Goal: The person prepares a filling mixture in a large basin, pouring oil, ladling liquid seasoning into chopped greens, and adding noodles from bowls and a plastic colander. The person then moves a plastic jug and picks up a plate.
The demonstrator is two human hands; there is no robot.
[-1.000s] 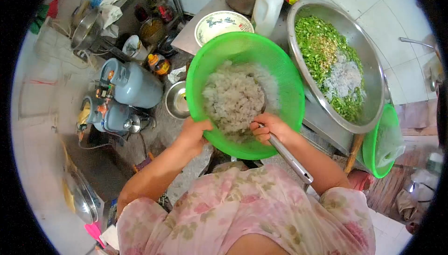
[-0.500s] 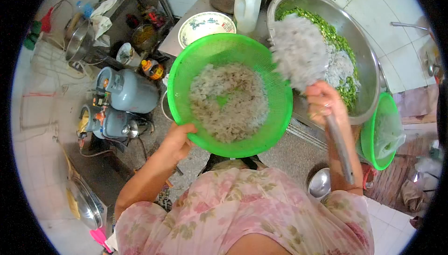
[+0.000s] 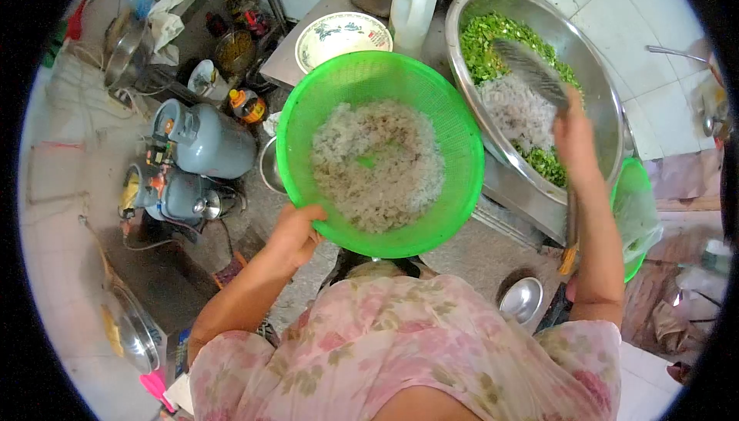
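My left hand (image 3: pixel 293 235) grips the near left rim of a green mesh basket (image 3: pixel 456 217), fingers closed round the edge. In it lies a loose mass of translucent whitish bits (image 3: pixel 377 167), like chopped glass noodles. My right hand (image 3: pixel 576 138) is closed round the long handle of a metal ladle (image 3: pixel 531 73), held over a big steel basin (image 3: pixel 608 140). The ladle's head is tilted and slightly blurred. Below it in the basin, a heap of the whitish bits (image 3: pixel 517 109) rests on chopped greens (image 3: pixel 493 40).
A patterned bowl (image 3: pixel 343 35) and a white plastic jug (image 3: pixel 414 1) stand on the metal table behind the basket. Gas cylinders (image 3: pixel 215 140) are at the left, near a sauce bottle (image 3: pixel 247 105). A second green basket (image 3: pixel 633 198) sits at right, and a steel bowl (image 3: pixel 522 300) below.
The heaped ladle has moved right and tipped over the basin, and its whitish load now lies on the greens. My left hand keeps the basket in nearly the same place.
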